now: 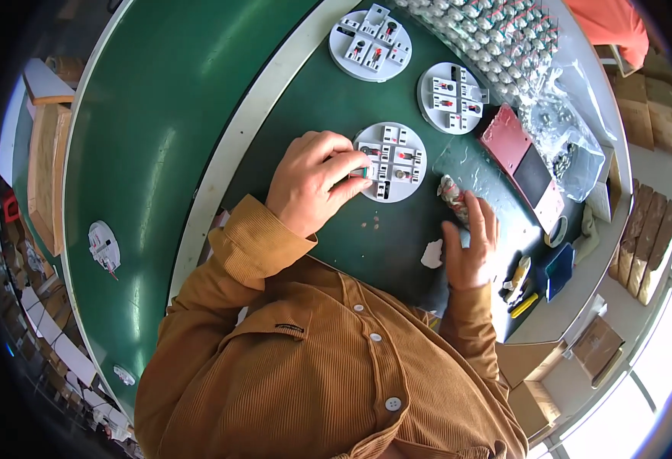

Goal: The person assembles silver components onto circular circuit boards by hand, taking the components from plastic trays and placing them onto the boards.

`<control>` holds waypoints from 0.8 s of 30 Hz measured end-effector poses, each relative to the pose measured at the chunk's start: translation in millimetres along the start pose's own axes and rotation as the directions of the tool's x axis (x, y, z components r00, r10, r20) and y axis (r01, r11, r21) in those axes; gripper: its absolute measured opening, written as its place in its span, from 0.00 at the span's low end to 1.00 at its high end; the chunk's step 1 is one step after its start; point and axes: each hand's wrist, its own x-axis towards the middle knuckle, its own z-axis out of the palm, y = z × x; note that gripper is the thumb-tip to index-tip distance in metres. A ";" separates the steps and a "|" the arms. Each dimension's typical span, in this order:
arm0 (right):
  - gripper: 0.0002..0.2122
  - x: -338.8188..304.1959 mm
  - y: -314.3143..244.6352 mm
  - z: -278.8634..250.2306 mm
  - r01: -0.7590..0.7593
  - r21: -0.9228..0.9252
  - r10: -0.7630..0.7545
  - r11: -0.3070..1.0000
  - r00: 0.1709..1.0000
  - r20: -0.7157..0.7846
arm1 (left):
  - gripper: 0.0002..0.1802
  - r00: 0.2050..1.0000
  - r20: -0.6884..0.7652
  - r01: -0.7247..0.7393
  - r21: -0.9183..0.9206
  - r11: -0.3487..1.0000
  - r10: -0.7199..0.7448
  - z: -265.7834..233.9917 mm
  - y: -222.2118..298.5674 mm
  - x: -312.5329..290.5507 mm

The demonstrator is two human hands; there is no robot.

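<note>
The person's left hand (317,180) was pinched, thumb and fingertips closed on a small greenish piece (366,173) that I could only partly see, right at the near-left edge of a white disc (391,162). That disc, crossed by channels and fitted with small white blocks and red and black parts, lay flat just to the right of the pinch. The right hand (470,249) was half curled, its fingers touching a mottled red-and-white bundle (452,193) just beyond it; whether it truly grasped the bundle I couldn't tell. Near that hand's thumb, on its left, lay a white scrap (432,254). Farther beyond the left hand sat a second disc (370,44), and up from the right hand's bundle a third disc (450,98). To the right of the right hand were a dark red box (506,139) with a black panel, a clear plastic bag (581,164) and a roll of tape (556,232); nearer its wrist lay a yellow-handled tool (525,306).
</note>
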 end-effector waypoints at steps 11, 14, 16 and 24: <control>0.20 47.1 -59.1 0.7 0.120 0.373 -0.187 0.920 0.971 0.149 | 0.20 0.995 -0.055 -0.084 -0.095 0.992 0.079 0.6 -7.6 -0.9; 0.20 59.9 -75.2 11.7 0.311 0.112 -0.328 0.944 0.920 0.215 | 0.24 0.998 -0.045 -0.050 -0.103 0.993 0.046 0.2 -6.6 -0.6; 0.20 64.5 -82.8 12.8 0.328 0.072 -0.336 0.942 0.910 0.245 | 0.26 1.000 -0.029 -0.004 -0.125 0.992 0.000 -4.5 -4.7 -1.6; 0.20 88.6 -117.3 4.0 0.394 -0.248 -0.239 0.885 0.843 0.483 | 0.36 0.990 0.086 0.130 -0.251 0.959 -0.112 -11.4 -1.5 -3.2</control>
